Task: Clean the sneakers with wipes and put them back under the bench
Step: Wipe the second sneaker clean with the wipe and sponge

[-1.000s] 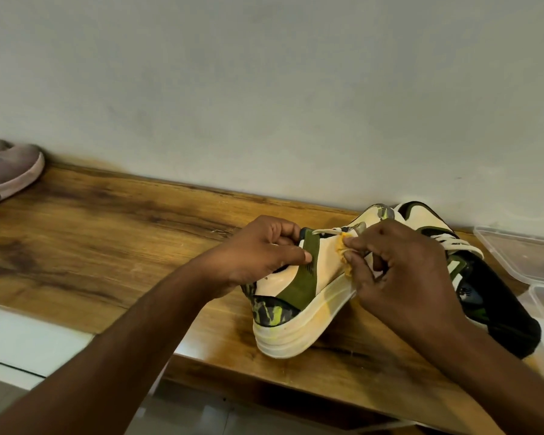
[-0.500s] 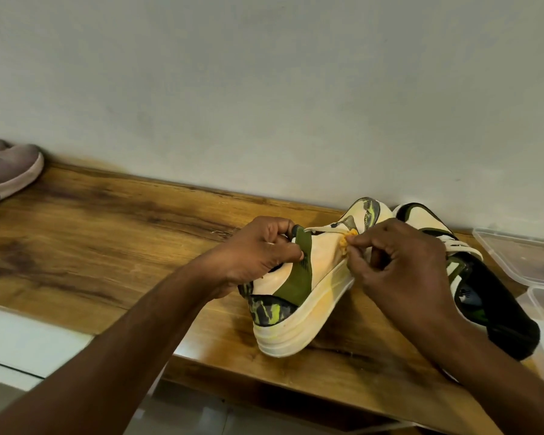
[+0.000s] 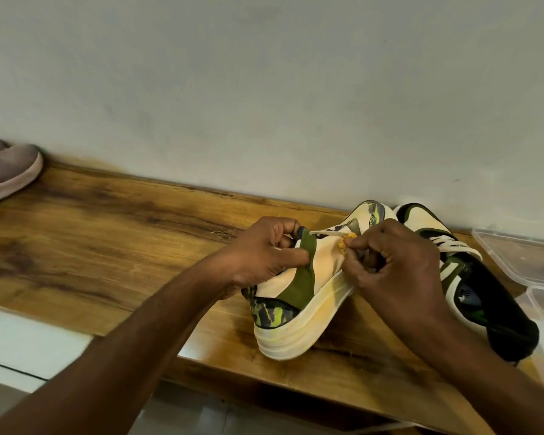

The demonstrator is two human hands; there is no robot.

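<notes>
A cream sneaker with olive and camo panels lies tilted on its side on the wooden bench, thick sole toward me. My left hand grips its collar at the heel opening. My right hand pinches a small, yellow-stained wipe and presses it against the sneaker's cream side near the laces. The second sneaker of the pair lies behind my right hand, partly hidden by it, its black lining facing me.
A clear plastic container and its lid sit at the bench's right end. A pinkish-grey shoe rests at the far left of the bench. A pale wall runs directly behind. The bench's front edge drops to a tiled floor.
My right hand has slid the wipe up the sneaker's side, from near the sole toward the laces. The sneaker has tipped slightly; my left hand keeps its grip.
</notes>
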